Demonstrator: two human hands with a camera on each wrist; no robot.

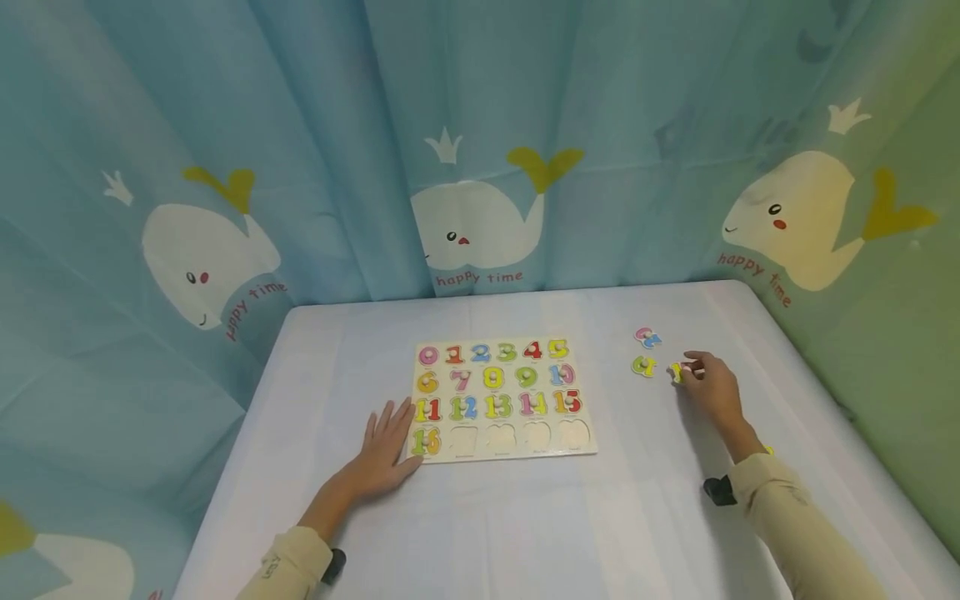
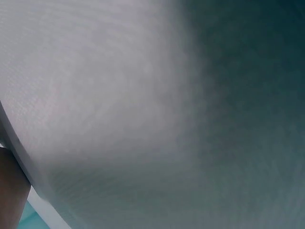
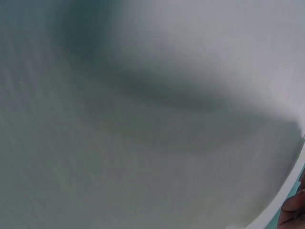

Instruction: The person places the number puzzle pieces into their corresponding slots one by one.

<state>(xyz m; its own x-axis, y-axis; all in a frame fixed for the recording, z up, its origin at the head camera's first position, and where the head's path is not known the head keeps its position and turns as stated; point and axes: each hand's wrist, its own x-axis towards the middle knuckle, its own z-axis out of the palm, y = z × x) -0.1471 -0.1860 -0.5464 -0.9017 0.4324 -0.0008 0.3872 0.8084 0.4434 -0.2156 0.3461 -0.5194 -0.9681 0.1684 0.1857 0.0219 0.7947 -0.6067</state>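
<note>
A wooden number puzzle board [image 1: 517, 455] lies on the table in the head view. Colourful number pieces [image 1: 493, 377] with small knobs fill its upper rows, a 16 [image 1: 426, 442] sits at bottom left, and bare recesses [image 1: 501, 437] continue along that row. My left hand [image 1: 384, 454] rests at the board's left edge, fingers spread. On the right, the thumb and fingers of my right hand [image 1: 711, 387] pinch a small number piece [image 1: 677, 373] with a yellow digit; the fingers hide part of it. Both wrist views show mostly blurred tablecloth, with a bit of hand at a lower corner.
Beyond my right fingers lie a pink-and-blue number piece [image 1: 647, 337] and a green-and-yellow one [image 1: 642, 367]. Something yellow [image 1: 768, 450] peeks out beside my right wrist. A white cloth covers the table [image 1: 540, 533]; whale-print curtains [image 1: 480, 225] hang around it.
</note>
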